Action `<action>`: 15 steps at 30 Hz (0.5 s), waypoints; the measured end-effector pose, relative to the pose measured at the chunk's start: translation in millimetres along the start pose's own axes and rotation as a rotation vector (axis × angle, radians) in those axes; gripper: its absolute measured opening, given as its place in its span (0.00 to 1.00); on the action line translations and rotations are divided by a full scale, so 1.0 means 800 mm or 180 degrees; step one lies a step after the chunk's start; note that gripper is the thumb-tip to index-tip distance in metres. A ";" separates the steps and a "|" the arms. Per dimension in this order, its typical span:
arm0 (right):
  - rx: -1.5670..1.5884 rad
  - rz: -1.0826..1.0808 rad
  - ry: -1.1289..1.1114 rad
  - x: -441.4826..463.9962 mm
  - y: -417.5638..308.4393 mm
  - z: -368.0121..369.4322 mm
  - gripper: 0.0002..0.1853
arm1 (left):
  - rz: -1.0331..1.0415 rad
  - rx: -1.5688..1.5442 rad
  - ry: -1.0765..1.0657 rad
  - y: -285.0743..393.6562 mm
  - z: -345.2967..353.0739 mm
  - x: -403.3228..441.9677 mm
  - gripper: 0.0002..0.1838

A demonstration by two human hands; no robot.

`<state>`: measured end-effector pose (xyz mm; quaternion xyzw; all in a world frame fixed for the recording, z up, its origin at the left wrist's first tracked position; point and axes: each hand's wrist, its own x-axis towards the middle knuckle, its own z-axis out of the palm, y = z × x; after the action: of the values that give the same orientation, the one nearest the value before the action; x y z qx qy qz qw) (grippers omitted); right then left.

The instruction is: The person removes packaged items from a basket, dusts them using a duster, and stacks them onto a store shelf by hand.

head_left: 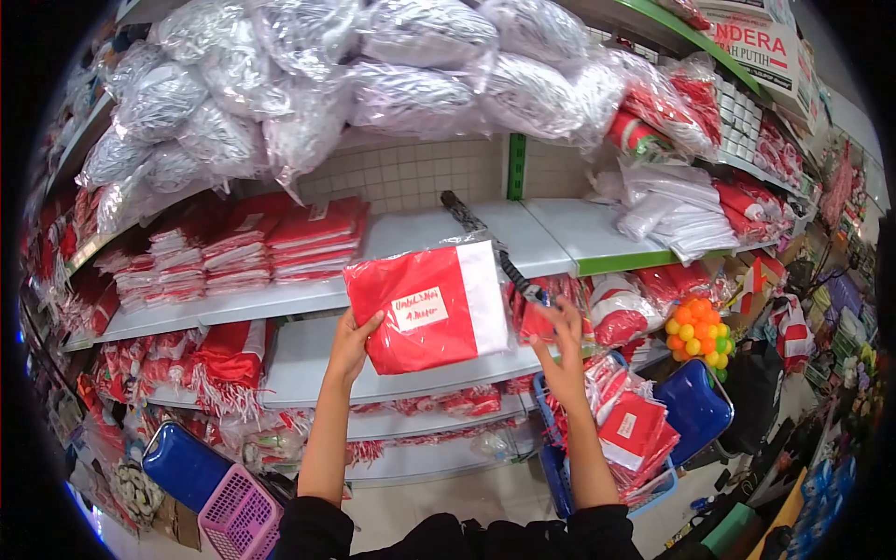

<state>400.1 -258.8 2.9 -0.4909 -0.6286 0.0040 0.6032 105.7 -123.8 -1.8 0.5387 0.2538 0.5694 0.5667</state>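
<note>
My left hand grips the left edge of a folded red-and-white flag in a clear plastic packet, with a handwritten label on its front. To the right of the packet, my right hand is raised with its fingers apart, holding nothing. Behind the packet, a dark strap-like thing runs across the shelf. Stacks of similar packets lie on the shelf to the left. Below my right forearm, a blue basket holds several more flag packets.
Silvery plastic-wrapped bundles crowd the top shelf. White packets lie on the right shelf. A pink basket and two blue stools stand low at the sides. Orange and yellow balls hang at right.
</note>
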 end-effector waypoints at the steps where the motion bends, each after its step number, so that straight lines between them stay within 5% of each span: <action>1: -0.0348 -0.0169 0.0146 0.015 -0.003 0.013 0.23 | -0.0055 0.0039 0.0011 0.001 -0.018 0.013 0.19; 3: -0.1043 -0.0494 0.0416 0.044 -0.005 0.042 0.24 | -0.0102 0.0192 0.0098 -0.004 -0.047 0.036 0.19; 9: -0.3093 0.0181 -0.0057 0.126 0.049 0.137 0.26 | -0.0459 0.0183 0.0363 -0.036 -0.075 0.074 0.17; 12: -0.2966 0.1148 -0.0721 0.149 0.073 0.156 0.25 | -0.0445 -0.0062 0.0423 -0.041 -0.071 0.074 0.18; 15: -0.2692 0.1135 -0.0291 0.138 0.084 0.144 0.20 | -0.0542 -0.0314 0.0414 -0.036 -0.071 0.072 0.17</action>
<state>376.3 -87.6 14.5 -0.7937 -0.5068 -0.1275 0.3114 77.9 -46.4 -25.5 0.4485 0.3065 0.5648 0.6212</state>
